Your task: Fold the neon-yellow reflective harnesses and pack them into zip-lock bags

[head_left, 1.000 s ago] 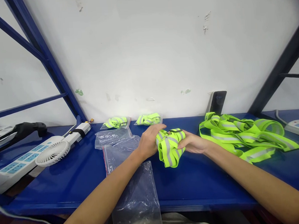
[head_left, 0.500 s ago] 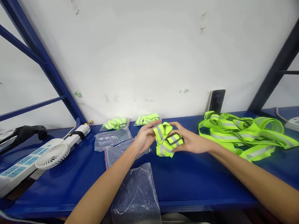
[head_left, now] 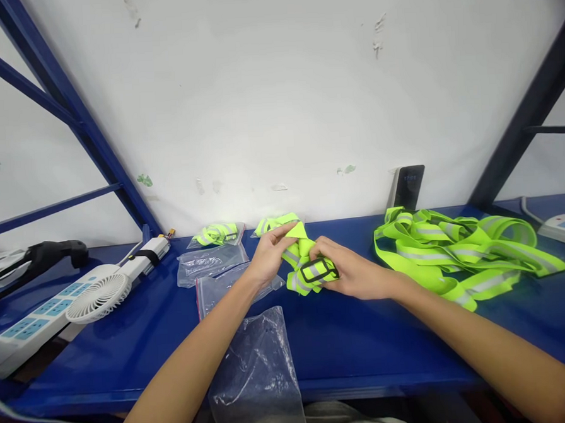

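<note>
Between my hands, above the blue shelf [head_left: 365,346], is a bundled neon-yellow reflective strap [head_left: 296,280] with grey stripes and a black buckle. My left hand [head_left: 268,255] pinches the upper left part of the bundle, where a fold of strap stands up. My right hand [head_left: 349,268] grips its right side beside the buckle [head_left: 320,270]; some of its fingers are hidden behind the strap. A loose heap of the same straps [head_left: 455,246] lies to the right. Left of the bundle are clear plastic bags [head_left: 255,371], the nearest one hanging over the shelf's front edge.
Two bagged straps, one at the left [head_left: 217,234] and one at the right [head_left: 273,223], lie by the wall. A phone-like device [head_left: 407,189] leans at the back. At the left are a white fan [head_left: 99,298], a power strip [head_left: 46,312] and blue frame bars [head_left: 63,97].
The bundle has shifted slightly left and been turned, so its buckle now faces me. My left hand has lifted a fold of strap at the top; my right hand has moved a little lower.
</note>
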`<state>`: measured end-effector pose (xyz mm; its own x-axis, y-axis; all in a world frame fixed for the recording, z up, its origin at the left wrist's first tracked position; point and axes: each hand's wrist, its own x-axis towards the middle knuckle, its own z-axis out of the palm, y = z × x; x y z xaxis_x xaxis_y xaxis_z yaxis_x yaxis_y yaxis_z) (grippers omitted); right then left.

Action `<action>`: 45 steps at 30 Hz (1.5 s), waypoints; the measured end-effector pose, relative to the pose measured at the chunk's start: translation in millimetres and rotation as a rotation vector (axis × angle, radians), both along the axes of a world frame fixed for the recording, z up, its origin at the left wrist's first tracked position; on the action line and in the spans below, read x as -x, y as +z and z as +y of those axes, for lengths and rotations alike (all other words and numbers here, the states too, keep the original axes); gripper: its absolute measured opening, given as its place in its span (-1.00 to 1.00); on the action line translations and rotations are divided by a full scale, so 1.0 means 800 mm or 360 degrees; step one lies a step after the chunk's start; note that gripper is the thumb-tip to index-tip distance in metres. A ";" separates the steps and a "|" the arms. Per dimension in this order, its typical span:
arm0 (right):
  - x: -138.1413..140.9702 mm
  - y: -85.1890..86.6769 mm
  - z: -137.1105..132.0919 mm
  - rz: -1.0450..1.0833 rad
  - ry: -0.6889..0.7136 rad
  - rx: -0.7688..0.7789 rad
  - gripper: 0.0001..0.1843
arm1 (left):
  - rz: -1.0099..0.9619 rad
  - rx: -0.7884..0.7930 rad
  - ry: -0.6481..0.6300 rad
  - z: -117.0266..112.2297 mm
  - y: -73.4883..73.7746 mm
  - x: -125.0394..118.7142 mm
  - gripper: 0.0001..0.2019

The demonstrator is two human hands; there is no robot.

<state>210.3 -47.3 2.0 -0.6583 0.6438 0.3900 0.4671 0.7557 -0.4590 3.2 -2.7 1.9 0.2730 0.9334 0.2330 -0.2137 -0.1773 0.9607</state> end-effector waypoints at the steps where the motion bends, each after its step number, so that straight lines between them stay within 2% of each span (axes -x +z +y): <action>1: 0.000 -0.002 0.001 0.0037 -0.0003 0.0003 -0.45 | -0.0008 -0.0026 0.0059 0.001 0.000 -0.001 -0.60; 4: 0.002 -0.003 0.001 0.0182 0.0003 0.0089 -0.07 | 0.0102 -0.0202 0.0143 0.000 0.002 -0.001 -0.61; 6: 0.003 -0.002 0.001 0.0214 0.0001 0.0153 0.03 | 0.0218 -0.0330 0.0190 0.000 0.004 0.000 -0.68; 9: 0.004 -0.002 0.000 0.0153 -0.0023 0.0109 -0.09 | 0.0368 -0.0423 0.0256 -0.001 0.005 0.003 -0.77; 13: 0.000 -0.005 0.002 0.0059 -0.0039 -0.0061 -0.32 | 0.0484 -0.0476 0.0323 0.001 0.005 0.002 -0.75; 16: -0.006 -0.009 0.006 0.0040 -0.0005 -0.0179 -0.39 | 0.0306 -0.0308 0.0312 0.002 0.005 0.001 -0.78; 18: -0.009 -0.011 0.009 0.0033 0.0029 -0.0235 -0.46 | 0.0048 -0.0051 0.0150 0.001 0.008 0.003 -0.81; 20: -0.010 -0.011 0.011 0.0029 0.0050 -0.0258 -0.52 | -0.0140 0.0161 -0.0101 -0.001 0.012 0.007 -0.78; 22: -0.010 -0.011 0.012 0.0023 0.0048 -0.0266 -0.57 | -0.0201 0.0249 -0.0287 -0.002 0.015 0.010 -0.75; 25: -0.006 -0.013 0.012 0.0010 -0.0018 -0.0257 -0.61 | -0.0271 0.0267 -0.0283 -0.004 0.017 0.011 -0.76; 28: -0.003 -0.014 0.011 0.0043 -0.0098 -0.0223 -0.65 | -0.0379 0.0223 -0.0200 -0.006 0.014 0.005 -0.76; 32: -0.001 -0.017 0.013 0.0121 -0.0222 -0.0178 -0.64 | -0.0433 0.0094 -0.0198 -0.009 0.007 -0.004 -0.75; 36: -0.002 -0.022 0.020 0.0230 -0.0353 -0.0216 -0.22 | -0.0168 -0.0010 -0.0071 -0.008 -0.001 -0.005 -0.64; 37: -0.002 -0.023 0.021 0.0238 -0.0391 -0.0238 -0.17 | -0.0084 -0.0075 -0.0027 -0.008 -0.002 -0.005 -0.65; 40: -0.003 -0.024 0.024 0.0221 -0.0476 -0.0284 -0.31 | 0.0079 -0.0318 0.0002 -0.010 -0.002 -0.004 -0.68; 42: -0.003 -0.024 0.025 0.0221 -0.0487 -0.0295 -0.45 | 0.0144 -0.0400 -0.0058 -0.013 -0.002 -0.004 -0.61; 45: 0.000 -0.025 0.024 0.0251 -0.0512 -0.0328 -0.53 | 0.0371 -0.0605 -0.0116 -0.021 -0.001 -0.003 -0.54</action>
<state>210.5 -28.2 -17.9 -0.3581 0.7046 0.6126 0.6305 0.6664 -0.3980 6.0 -19.7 0.8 0.4208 0.7696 0.4802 -0.0247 -0.5195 0.8541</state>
